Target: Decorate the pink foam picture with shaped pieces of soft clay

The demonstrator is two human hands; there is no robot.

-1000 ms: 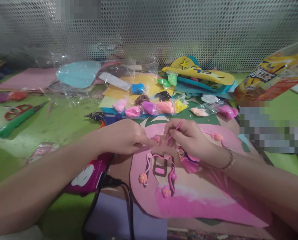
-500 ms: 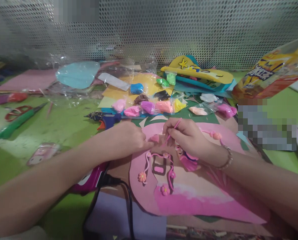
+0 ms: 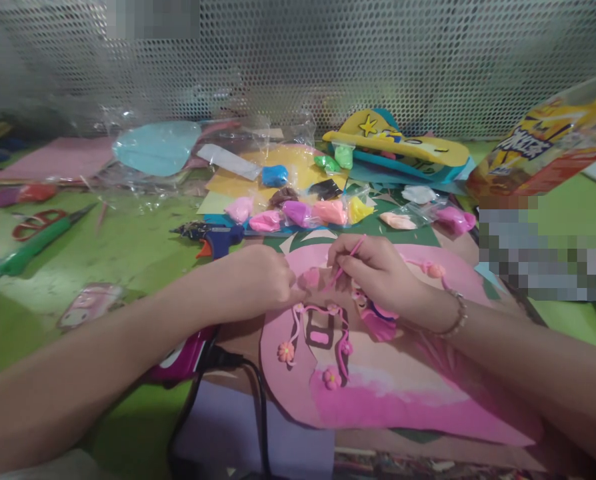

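Note:
A large pink cutout point(image 3: 418, 407) with a painted pink-and-cream centre lies in front of me, bearing clay flowers point(image 3: 331, 378) and wavy strands around a dark frame shape point(image 3: 320, 328). My right hand point(image 3: 371, 267) is closed in a pinch on a thin pink stick point(image 3: 354, 251), its lower tip at the cutout's surface. Just left of that tip sits a pink clay piece point(image 3: 311, 277). My left hand point(image 3: 258, 280) is curled, its fingertips touching the cutout beside this piece; whatever is under the fingers is hidden. A small pink figure point(image 3: 378, 323) is partly covered by my right hand.
Behind the cutout lie several bags of coloured clay point(image 3: 298, 212) and a blue glue gun point(image 3: 213, 237). Green-handled scissors point(image 3: 38, 248) are at left, a yellow layered cutout point(image 3: 403, 143) at the back, a snack bag point(image 3: 533, 147) at right. A black cable point(image 3: 258, 393) runs near my left forearm.
Both hands hold nearly the same places; the right hand and stick have shifted only slightly. The whole view has moved a little.

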